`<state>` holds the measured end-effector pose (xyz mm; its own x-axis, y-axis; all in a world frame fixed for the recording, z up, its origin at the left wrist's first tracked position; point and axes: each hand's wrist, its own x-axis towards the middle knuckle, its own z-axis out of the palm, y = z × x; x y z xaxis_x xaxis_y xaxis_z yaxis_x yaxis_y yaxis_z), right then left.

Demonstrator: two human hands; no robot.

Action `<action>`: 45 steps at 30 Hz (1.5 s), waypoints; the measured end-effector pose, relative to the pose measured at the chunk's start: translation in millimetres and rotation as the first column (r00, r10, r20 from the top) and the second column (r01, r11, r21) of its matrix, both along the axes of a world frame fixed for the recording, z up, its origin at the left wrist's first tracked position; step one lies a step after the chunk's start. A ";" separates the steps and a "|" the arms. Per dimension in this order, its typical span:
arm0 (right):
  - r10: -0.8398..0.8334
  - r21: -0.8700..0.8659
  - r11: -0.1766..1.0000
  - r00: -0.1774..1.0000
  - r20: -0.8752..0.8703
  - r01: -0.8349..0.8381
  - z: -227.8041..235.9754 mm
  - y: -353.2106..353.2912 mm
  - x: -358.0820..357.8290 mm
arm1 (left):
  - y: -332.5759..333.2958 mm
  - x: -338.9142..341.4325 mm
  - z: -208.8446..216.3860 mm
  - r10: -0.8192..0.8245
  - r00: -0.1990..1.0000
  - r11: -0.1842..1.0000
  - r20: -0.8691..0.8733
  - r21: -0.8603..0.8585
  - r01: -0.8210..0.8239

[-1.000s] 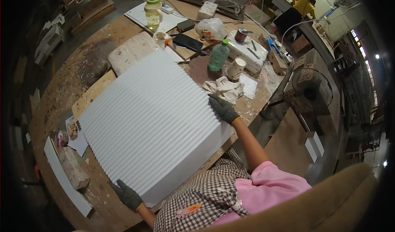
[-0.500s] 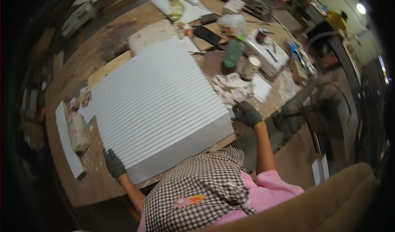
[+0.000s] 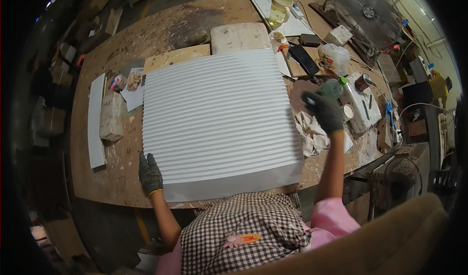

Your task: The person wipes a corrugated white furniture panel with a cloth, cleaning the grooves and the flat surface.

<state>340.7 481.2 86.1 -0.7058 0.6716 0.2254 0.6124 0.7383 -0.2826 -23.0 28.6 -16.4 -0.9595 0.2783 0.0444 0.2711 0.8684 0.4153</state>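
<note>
A large white ridged panel (image 3: 222, 119), with a smooth strip along its near edge, lies on the worktable in front of me. My left hand (image 3: 150, 175), in a dark grey knit glove, rests at its near left edge, fingers stretched out along the side. Also gloved, my right hand (image 3: 325, 111) is off the panel, over the table to its right. Its fingers are curled, with a small pale spot at the fingertips that I cannot make out. Beneath it and around it are a crumpled white cloth (image 3: 312, 137), a green bottle (image 3: 332, 88) partly hidden, and a paper cup (image 3: 347, 111).
The wooden worktable (image 3: 122, 158) carries a wrapped block (image 3: 112, 118) and a white strip (image 3: 96, 124) at left. Another pale block (image 3: 239, 37) touches the panel's far side. A black phone (image 3: 303, 59), a jug (image 3: 281, 9) and a fan (image 3: 369, 12) stand farther right.
My right hand has left the panel's near right corner and moved up and away toward the bottle and cloth. My left hand stays at the left edge. The view has turned.
</note>
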 end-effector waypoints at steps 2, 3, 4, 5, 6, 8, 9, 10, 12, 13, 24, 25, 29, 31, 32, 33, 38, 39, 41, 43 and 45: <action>0.146 0.094 0.985 0.989 0.017 -0.147 -44.9 31.6 -54.6 | 3.9 1.4 0.6 0.012 1.000 1.000 0.001 0.009 -0.012; 0.201 0.083 0.976 0.979 -0.007 -0.200 -64.7 38.6 -83.8 | 10.7 3.2 4.6 0.025 1.000 1.000 0.004 -0.003 -0.025; 0.261 0.068 0.964 0.965 -0.031 -0.258 -77.3 38.7 -113.7 | 12.1 4.5 8.0 0.044 0.999 0.999 0.008 -0.019 -0.044; 0.369 0.107 0.926 0.927 -0.071 -0.361 -81.7 33.0 -144.8 | 9.0 4.5 10.3 0.057 0.998 0.998 0.011 -0.027 -0.057; 0.463 0.154 0.882 0.880 -0.102 -0.446 -83.7 35.4 -160.1 | 10.9 5.8 12.6 0.038 0.999 0.999 0.016 -0.021 -0.038; 0.501 0.062 0.865 0.859 -0.100 -0.498 -87.7 50.6 -157.7 | 9.4 8.0 11.0 0.029 0.999 0.999 0.027 -0.022 -0.028; 0.494 0.062 0.870 0.864 -0.101 -0.490 -83.9 54.3 -149.1 | 5.7 7.3 9.3 0.034 0.999 0.999 0.006 -0.004 -0.034; 0.485 0.063 0.875 0.869 -0.103 -0.481 -82.1 60.6 -138.0 | 2.0 6.1 7.8 0.039 0.999 0.999 -0.015 0.014 -0.039; 0.406 -0.056 0.904 0.894 -0.190 -0.423 -105.6 99.9 -103.8 | 1.3 6.1 8.4 0.050 0.999 0.999 -0.004 -0.011 -0.050; 0.320 -0.254 0.888 0.912 -0.258 -0.384 -122.0 123.4 -91.1 | 10.1 4.9 9.4 0.039 0.999 0.999 0.008 -0.021 -0.038; 0.559 0.015 0.816 0.783 -0.271 -0.578 -104.5 18.8 -202.8 | -6.2 1.8 -0.9 0.052 0.997 0.999 0.057 0.011 -0.052; 0.449 -0.191 0.810 0.796 -0.406 -0.554 -102.3 36.6 -178.7 | -8.0 1.8 -1.2 0.050 0.998 0.998 0.045 0.029 -0.051; 0.232 -0.578 0.629 0.835 -0.498 -0.520 -91.6 93.9 -112.3 | 7.4 5.1 8.3 0.095 0.994 0.993 0.052 -0.080 -0.091; 0.545 0.175 0.838 0.813 -0.207 -0.517 -81.8 89.2 -119.0 | 6.7 7.8 12.5 0.059 0.998 0.996 -0.001 -0.067 -0.059; 0.573 0.031 0.813 0.789 -0.220 -0.581 -67.5 69.8 -142.6 | 6.9 7.9 13.6 0.064 0.998 0.996 -0.002 -0.069 -0.064; 0.326 -0.466 0.719 0.842 -0.429 -0.516 -58.0 38.1 -169.9 | 6.4 7.9 13.5 0.069 0.998 0.995 -0.004 -0.075 -0.069; 0.541 0.121 0.833 0.747 -0.388 -0.540 -114.6 -38.7 -279.3 | 12.3 4.0 8.2 0.059 0.998 0.997 0.028 -0.061 -0.057; 0.575 0.149 0.810 0.720 -0.389 -0.566 -111.8 -36.8 -276.2 | 3.6 2.2 2.8 0.046 0.999 0.999 0.011 -0.009 -0.046; 0.496 -0.129 0.790 0.747 -0.442 -0.600 -105.0 -12.3 -245.8 | -4.9 1.8 -3.5 0.035 0.999 0.998 -0.001 0.045 -0.035; -0.068 -0.810 0.373 0.858 -0.510 -0.452 -68.1 15.6 -192.2 | -6.8 4.5 0.7 0.041 0.999 0.997 0.008 0.063 -0.042; -0.197 -0.804 0.336 0.798 -0.569 -0.491 -60.8 50.7 -141.5 | -5.6 5.4 4.8 0.086 0.996 0.996 0.011 0.009 -0.086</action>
